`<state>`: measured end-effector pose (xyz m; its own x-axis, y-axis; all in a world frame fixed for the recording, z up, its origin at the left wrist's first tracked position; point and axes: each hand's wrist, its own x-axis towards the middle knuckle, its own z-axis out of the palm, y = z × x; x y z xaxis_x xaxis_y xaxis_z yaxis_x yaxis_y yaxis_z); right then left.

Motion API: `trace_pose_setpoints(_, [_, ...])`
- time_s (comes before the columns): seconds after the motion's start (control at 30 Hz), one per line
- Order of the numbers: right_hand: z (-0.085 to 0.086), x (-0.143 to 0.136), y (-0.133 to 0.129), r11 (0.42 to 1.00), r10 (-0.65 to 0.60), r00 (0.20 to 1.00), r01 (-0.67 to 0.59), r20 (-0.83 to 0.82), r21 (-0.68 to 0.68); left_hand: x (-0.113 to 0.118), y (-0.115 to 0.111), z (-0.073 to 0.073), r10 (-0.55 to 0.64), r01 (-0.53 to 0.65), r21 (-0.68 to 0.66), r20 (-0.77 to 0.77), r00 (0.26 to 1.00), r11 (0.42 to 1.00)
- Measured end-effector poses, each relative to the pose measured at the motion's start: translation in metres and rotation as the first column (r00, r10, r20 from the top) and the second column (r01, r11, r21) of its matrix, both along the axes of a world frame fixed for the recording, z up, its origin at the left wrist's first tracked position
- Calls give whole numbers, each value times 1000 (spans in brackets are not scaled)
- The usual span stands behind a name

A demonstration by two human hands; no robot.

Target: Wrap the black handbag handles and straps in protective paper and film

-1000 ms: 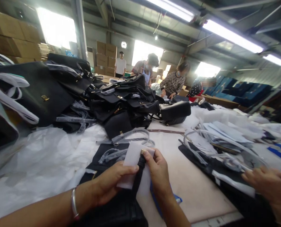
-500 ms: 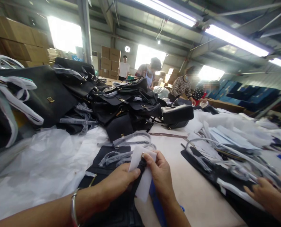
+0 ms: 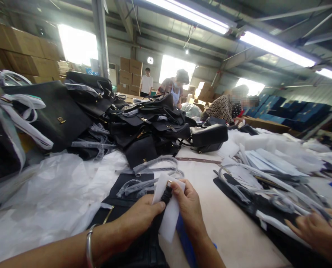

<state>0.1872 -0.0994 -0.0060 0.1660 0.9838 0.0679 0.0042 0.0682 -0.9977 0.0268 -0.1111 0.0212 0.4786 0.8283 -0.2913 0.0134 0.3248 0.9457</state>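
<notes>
In front of me a black strap [image 3: 166, 194] with a small gold buckle lies over a strip of white packing sheet [image 3: 169, 227]. My left hand [image 3: 145, 214] pinches strap and sheet together, its thumb on top. My right hand [image 3: 188, 203] is closed at the buckle end, thumb and fingers on the sheet beside the buckle. Below my hands lies a black handbag [image 3: 132, 186] with handles wrapped in clear plastic [image 3: 136, 188]. Something blue [image 3: 185, 242] shows under my right wrist; its kind is partly hidden.
A heap of black bags [image 3: 155, 123] rises ahead. White wrapping [image 3: 51, 201] covers the left side. At right, another person's hand [image 3: 312, 227] rests by a black bag [image 3: 246, 201] with wrapped handles. Several people stand further back. Pale sheets [image 3: 269, 163] are piled at the right.
My hands keep their hold on the strap and sheet, nearly still. In the background, a person in a spotted top has bent forward to the right. The co-worker's hand at right has shifted slightly.
</notes>
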Motion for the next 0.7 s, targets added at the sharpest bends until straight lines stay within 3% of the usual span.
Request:
trace_pose_setpoints(0.1, [-7, -2, -13, 999, 50, 979, -50, -197, 4, 2, 0, -4, 50, -50, -10, 30, 998, 999])
trace_pose_setpoints(0.2, [-23, -2, -24, 993, 111, 899, -115, -423, 16, 4, -3, -6, 43, -39, -43, 95, 995, 998])
trace_pose_setpoints(0.37, [-40, -1, -24, 986, 145, 875, -164, -461, -2, 6, -10, 2, 90, -88, -37, 59, 994, 995])
trace_pose_setpoints(0.57, [-9, -1, -14, 902, 389, 752, -429, -532, 53, -1, -9, 15, 9, -10, 15, 51, 999, 1000])
trace_pose_setpoints(0.7, [8, -2, -12, 902, 403, 808, -429, -430, 39, -2, -6, 14, 28, -28, 9, 65, 997, 1000])
